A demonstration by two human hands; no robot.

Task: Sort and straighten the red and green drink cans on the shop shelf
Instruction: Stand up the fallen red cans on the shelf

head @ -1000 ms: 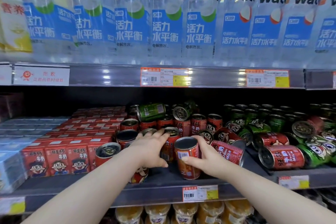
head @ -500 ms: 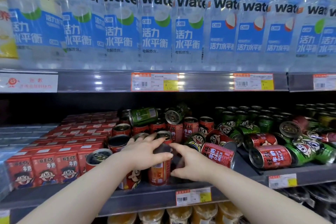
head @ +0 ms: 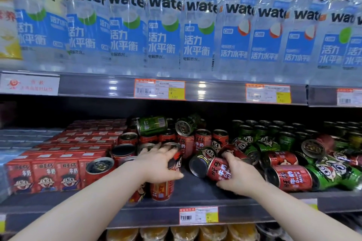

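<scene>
Red and green drink cans crowd the lower shelf (head: 195, 195). My left hand (head: 158, 164) grips an upright red can (head: 162, 190) near the shelf front, fingers curled over its top. My right hand (head: 238, 174) grips a red can lying on its side (head: 213, 167), its silver end facing left. More red cans stand upright behind (head: 202, 140). A green can (head: 151, 124) lies across the tops of the red ones at the back. To the right, red (head: 291, 177) and green cans (head: 333, 174) lie toppled, with upright green cans (head: 260, 129) behind them.
Red milk cartons (head: 45, 176) fill the shelf's left part. Tall water bottles (head: 162, 31) line the shelf above, with price tags (head: 159, 89) along its rail. A price tag (head: 197, 214) hangs on the lower rail, and orange bottles (head: 184, 234) stand below.
My right hand has let go of the upright can and moved right onto the lying red can. My left hand now grips the upright can, which sits further left.
</scene>
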